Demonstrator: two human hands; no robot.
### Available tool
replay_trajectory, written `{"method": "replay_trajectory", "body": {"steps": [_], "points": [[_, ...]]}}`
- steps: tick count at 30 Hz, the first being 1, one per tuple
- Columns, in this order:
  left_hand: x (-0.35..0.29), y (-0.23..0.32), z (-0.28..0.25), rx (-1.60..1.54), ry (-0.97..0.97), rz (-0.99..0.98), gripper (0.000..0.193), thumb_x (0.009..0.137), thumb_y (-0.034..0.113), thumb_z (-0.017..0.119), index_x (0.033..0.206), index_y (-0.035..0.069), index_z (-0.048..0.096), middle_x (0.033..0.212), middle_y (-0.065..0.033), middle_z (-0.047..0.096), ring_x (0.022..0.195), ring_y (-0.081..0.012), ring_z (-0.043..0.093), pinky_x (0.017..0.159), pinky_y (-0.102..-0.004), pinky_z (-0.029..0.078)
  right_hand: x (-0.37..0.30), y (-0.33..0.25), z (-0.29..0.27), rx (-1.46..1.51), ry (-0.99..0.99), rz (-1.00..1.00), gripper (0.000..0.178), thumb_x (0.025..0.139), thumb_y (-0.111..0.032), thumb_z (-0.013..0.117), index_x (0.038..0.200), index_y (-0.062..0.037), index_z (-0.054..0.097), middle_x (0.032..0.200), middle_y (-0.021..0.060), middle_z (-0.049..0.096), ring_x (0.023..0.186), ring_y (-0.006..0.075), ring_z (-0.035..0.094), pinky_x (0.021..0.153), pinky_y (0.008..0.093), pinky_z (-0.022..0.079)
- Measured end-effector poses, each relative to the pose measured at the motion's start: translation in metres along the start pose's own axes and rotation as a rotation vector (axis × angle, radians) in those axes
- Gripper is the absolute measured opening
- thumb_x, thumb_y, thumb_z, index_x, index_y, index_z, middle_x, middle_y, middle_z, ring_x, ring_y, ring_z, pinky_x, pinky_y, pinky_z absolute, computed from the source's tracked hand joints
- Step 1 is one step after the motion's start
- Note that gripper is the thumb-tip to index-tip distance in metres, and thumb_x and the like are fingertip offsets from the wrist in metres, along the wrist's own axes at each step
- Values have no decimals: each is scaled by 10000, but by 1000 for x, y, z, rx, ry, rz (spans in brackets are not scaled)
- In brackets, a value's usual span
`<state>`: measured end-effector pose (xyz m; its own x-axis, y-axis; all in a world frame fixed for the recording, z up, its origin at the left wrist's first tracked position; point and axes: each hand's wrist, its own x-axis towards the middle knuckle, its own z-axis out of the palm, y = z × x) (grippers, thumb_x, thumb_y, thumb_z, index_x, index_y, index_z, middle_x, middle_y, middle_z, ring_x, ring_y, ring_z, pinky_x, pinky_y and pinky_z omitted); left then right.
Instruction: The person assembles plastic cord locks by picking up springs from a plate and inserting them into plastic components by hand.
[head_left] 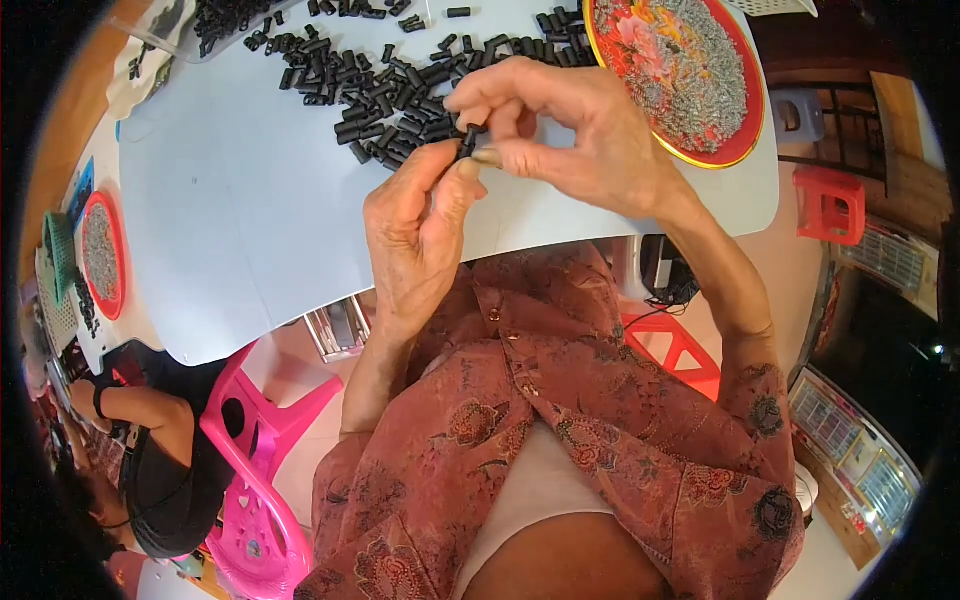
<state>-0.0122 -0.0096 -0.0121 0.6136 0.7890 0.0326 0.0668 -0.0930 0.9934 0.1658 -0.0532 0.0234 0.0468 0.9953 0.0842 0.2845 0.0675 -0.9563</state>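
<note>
My left hand (420, 235) and my right hand (560, 125) meet above the near edge of the white table (240, 200). Between their fingertips they pinch one small black cylindrical part (469, 140). The right thumb and forefinger grip its upper end, and the left thumb and forefinger press at its lower end. Just beyond the hands a heap of several similar black parts (370, 85) spreads across the table. To the right of the hands a red round tray (745, 140) holds several tiny grey metal pieces (680, 70).
Another person sits at the lower left on a pink plastic chair (262, 470), beside a second red tray (100, 255) of grey pieces. Red stools (830, 205) stand on the floor at right. A clear bag of black parts (215, 20) lies at the table's far left.
</note>
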Motion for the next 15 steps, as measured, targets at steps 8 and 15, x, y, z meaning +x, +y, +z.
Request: {"method": "replay_trajectory", "body": {"steps": [8, 15], "points": [[-2, 1, 2, -194, 84, -150, 233, 899, 169, 604, 1028, -20, 648, 866, -35, 659, 828, -97, 556, 797, -245, 426, -6, 12, 22, -290, 159, -319, 475, 636, 27, 735, 1094, -56, 639, 1020, 73, 615, 865, 182, 594, 759, 284, 503], [-1, 8, 3, -98, 147, -167, 257, 898, 171, 603, 1051, -30, 653, 921, -36, 647, 885, -95, 537, 835, -258, 417, -5, 27, 34, -352, 339, -460, 455, 603, -7, 783, 1041, -42, 661, 978, 89, 633, 827, 212, 606, 696, 284, 517]]}}
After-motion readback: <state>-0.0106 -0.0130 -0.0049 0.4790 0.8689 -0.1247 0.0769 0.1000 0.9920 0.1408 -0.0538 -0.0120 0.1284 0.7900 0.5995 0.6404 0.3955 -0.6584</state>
